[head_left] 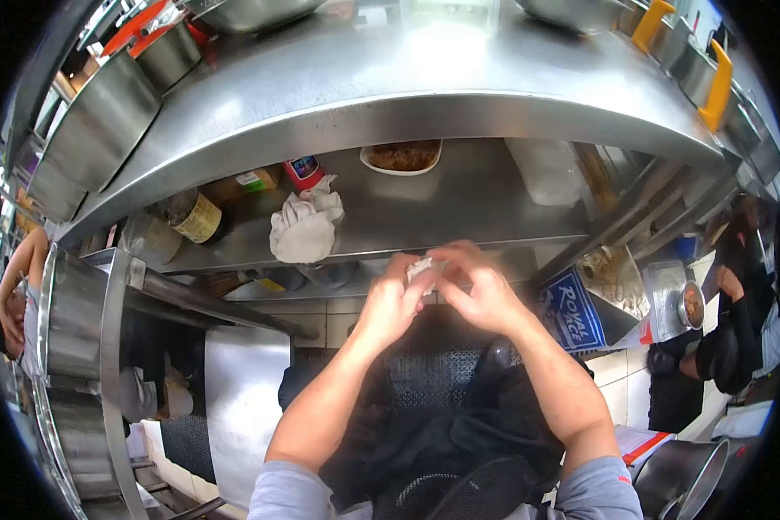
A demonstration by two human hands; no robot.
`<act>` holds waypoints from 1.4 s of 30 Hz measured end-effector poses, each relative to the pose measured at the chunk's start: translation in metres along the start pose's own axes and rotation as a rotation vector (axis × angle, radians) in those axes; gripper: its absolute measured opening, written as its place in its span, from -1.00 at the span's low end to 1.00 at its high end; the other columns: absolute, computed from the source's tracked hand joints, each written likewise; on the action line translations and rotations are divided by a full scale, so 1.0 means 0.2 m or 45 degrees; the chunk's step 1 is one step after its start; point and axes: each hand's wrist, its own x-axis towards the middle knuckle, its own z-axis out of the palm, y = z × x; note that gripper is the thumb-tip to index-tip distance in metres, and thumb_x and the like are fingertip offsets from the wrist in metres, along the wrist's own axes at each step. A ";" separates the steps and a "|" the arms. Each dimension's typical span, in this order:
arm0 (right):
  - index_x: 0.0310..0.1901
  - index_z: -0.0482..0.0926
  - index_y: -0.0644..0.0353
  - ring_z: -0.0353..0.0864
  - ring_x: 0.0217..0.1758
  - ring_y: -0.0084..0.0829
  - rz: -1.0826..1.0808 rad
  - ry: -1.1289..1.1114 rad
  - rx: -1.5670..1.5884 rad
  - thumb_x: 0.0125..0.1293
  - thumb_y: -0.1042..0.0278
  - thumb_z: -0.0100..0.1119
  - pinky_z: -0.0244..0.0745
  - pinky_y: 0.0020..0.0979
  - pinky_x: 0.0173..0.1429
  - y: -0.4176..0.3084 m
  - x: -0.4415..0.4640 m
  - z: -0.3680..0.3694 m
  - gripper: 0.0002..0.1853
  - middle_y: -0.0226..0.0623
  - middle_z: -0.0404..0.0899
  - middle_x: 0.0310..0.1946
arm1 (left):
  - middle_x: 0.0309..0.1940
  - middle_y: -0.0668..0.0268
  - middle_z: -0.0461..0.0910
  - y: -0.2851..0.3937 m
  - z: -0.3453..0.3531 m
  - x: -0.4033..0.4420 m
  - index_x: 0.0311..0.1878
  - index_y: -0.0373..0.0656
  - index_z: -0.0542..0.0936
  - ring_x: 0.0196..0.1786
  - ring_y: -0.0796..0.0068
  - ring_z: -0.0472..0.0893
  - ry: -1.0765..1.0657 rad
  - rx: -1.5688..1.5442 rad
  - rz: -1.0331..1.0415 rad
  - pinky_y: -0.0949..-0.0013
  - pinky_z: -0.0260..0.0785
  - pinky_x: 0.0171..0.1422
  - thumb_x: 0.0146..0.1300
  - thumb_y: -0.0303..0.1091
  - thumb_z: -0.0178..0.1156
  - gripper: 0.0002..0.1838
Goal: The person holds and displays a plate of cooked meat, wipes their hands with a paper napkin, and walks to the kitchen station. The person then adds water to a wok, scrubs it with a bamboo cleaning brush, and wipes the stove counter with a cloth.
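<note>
Both my hands meet in front of me, just off the front edge of the lower steel shelf (459, 212). Between their fingertips is a small whitish, crumpled-looking piece (420, 269); its kind is not clear. My left hand (390, 297) is closed around its left side. Fingers of my right hand (478, 286) are bent onto it from the right, and partly cover it. A crumpled white cloth (307, 227) lies on the shelf to the left of the hands. Farther back on that shelf sits a white dish of brown food (403, 157).
Above runs a steel counter (407, 74) with pots (104, 121) and yellow-handled pans (717, 87). A labelled jar (195, 217) stands at the shelf's left. To the right are a blue "Royal" box (572, 308) and another person's arm (731, 284); another person (22, 303) is far left.
</note>
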 end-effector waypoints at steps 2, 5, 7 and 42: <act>0.23 0.59 0.26 0.71 -0.07 -0.33 -0.176 -0.062 0.110 0.36 0.50 0.35 0.65 -0.33 0.08 -0.03 0.01 0.00 -0.59 -0.14 0.59 0.07 | -0.38 0.28 0.66 0.04 -0.03 0.02 0.06 -0.32 0.56 -0.44 0.64 0.60 0.018 -0.088 -0.249 0.49 0.49 -0.36 0.56 -0.10 0.23 -0.61; 0.18 0.62 0.27 0.72 -0.07 -0.32 -0.151 -0.055 0.009 0.32 0.47 0.42 0.67 -0.32 0.06 -0.07 0.02 0.02 -0.60 -0.15 0.60 0.06 | -0.40 0.33 0.65 0.00 -0.04 0.03 0.02 -0.31 0.58 -0.46 0.67 0.58 -0.017 -0.172 -0.257 0.52 0.47 -0.37 0.56 -0.06 0.25 -0.59; 0.16 0.63 0.28 0.72 -0.08 -0.32 -0.151 -0.037 -0.055 0.32 0.46 0.45 0.68 -0.33 0.04 -0.05 0.02 0.01 -0.61 -0.16 0.61 0.05 | -0.40 0.34 0.65 0.00 -0.04 0.03 0.03 -0.31 0.58 -0.46 0.67 0.57 -0.045 -0.239 -0.257 0.52 0.47 -0.37 0.56 -0.06 0.25 -0.59; 0.12 0.62 0.34 0.68 -0.22 -0.60 0.176 -0.052 0.667 0.47 0.41 0.35 0.63 -0.48 -0.09 0.08 -0.02 -0.01 -0.72 -0.34 0.73 -0.16 | -0.06 0.20 0.73 -0.04 -0.01 -0.02 0.24 -0.36 0.56 -0.16 0.56 0.69 -0.002 -0.522 -0.045 0.44 0.61 -0.01 0.50 -0.46 0.24 -0.68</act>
